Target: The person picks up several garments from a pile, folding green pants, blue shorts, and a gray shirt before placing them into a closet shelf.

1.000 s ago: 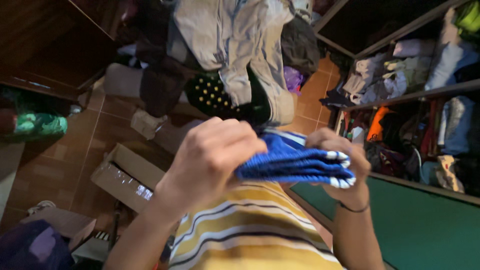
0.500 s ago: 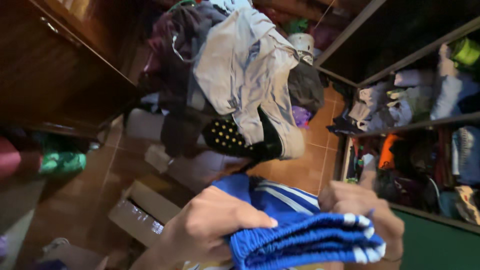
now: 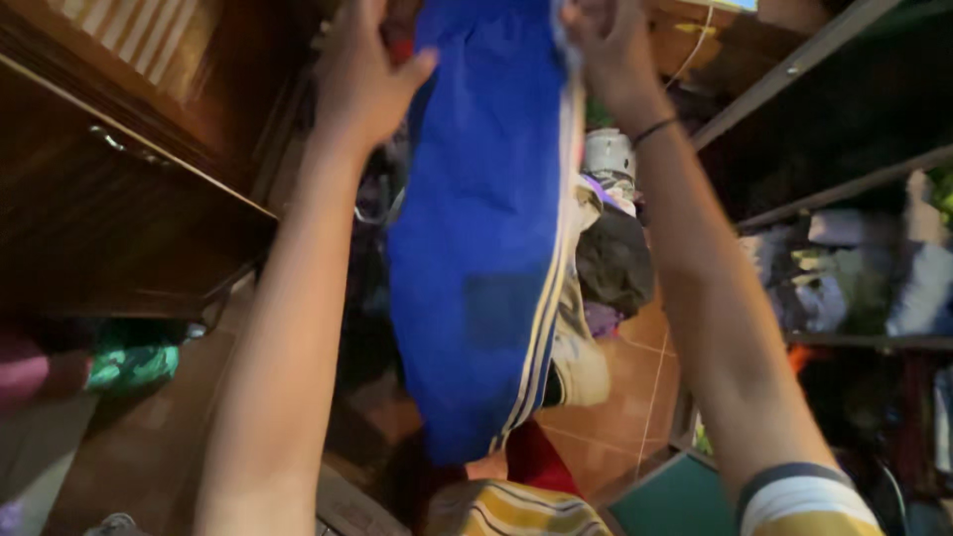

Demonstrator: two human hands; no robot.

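At the far left stands a dark wooden cabinet (image 3: 119, 179), and just right of it the left hand (image 3: 367, 74) is raised high, fingers closed on the upper left edge of a blue garment with white side stripes (image 3: 486, 248). The garment hangs between both arms, long axis running straight down from the hands toward the tiled floor (image 3: 635, 397). The right hand (image 3: 606, 40), a dark band at its wrist, grips the upper right edge, level with the left; cluttered shelves (image 3: 854, 268) lie beyond.

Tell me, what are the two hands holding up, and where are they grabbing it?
Both hands, left hand and right hand, hold a blue garment by its top edge.
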